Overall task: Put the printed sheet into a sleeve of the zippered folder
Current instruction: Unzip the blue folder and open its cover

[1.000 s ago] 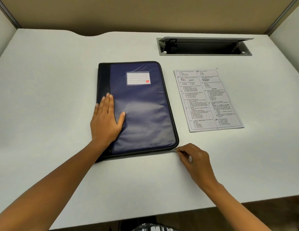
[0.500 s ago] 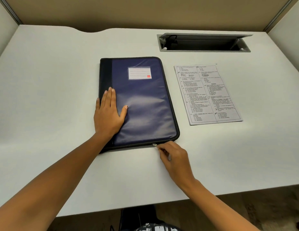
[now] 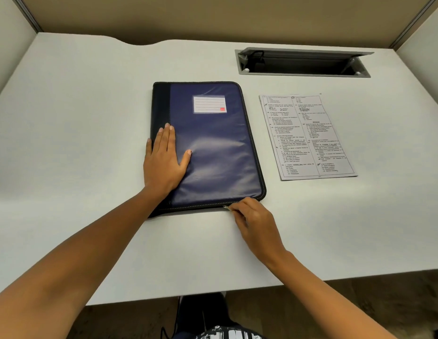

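A dark blue zippered folder [image 3: 218, 148] with a white label lies closed on the white desk [image 3: 78, 143]. My left hand [image 3: 164, 162] rests flat on its lower left part, fingers together, pressing it down. My right hand [image 3: 252, 221] is at the folder's near edge, fingers pinched on the small metal zipper pull [image 3: 225, 207]. The printed sheet [image 3: 307, 137] lies flat on the desk to the right of the folder, a little apart from it.
A grey cable tray slot [image 3: 303, 62] with its lid raised is set into the desk at the back right. Beige partition walls enclose the desk on three sides. The desk's near edge runs just below my forearms.
My right hand has moved left along the folder's near edge, from the right corner to a spot partway along it, pinched on the zipper pull. My left hand has stayed on the cover.
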`<state>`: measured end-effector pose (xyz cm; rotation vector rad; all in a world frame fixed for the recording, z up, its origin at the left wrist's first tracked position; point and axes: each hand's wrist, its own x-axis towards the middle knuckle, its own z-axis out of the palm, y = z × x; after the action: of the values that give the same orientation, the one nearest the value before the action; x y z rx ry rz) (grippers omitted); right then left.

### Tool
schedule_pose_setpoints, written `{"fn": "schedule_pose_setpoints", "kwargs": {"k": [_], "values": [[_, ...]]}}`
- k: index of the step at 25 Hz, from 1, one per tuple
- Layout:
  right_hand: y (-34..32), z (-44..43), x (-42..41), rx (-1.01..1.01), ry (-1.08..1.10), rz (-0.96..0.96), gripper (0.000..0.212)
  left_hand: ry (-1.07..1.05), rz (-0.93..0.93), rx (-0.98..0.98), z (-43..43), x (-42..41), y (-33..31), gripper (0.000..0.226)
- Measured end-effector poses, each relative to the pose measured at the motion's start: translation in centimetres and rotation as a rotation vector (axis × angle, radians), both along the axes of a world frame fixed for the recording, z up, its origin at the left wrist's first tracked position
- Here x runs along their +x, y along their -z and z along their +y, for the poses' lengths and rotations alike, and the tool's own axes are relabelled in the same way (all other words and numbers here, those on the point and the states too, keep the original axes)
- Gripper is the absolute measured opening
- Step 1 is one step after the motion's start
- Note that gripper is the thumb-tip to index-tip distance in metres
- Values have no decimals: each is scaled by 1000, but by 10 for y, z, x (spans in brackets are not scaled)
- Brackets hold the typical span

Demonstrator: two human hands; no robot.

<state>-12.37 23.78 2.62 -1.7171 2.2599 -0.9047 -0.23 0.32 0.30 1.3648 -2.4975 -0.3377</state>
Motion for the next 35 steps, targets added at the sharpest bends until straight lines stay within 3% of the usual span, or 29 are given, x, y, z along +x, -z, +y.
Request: {"fn": "schedule_pose_setpoints", "kwargs": {"k": [3, 7, 11, 24, 35], "values": [[0, 3, -4, 1, 7, 32, 19, 13, 129, 112, 5, 8, -11, 71], [2, 5, -3, -29, 39, 50, 18, -129, 382, 272, 35, 40, -19, 68], [4, 4, 6, -33, 57, -5, 19, -290, 293, 254, 43, 59, -25, 60], [1, -1, 4, -19, 3, -1, 16, -375, 239, 315, 38, 62, -23, 52], [1, -62, 103, -12, -354, 146, 8, -402, 277, 406, 48, 55, -26, 55]]}}
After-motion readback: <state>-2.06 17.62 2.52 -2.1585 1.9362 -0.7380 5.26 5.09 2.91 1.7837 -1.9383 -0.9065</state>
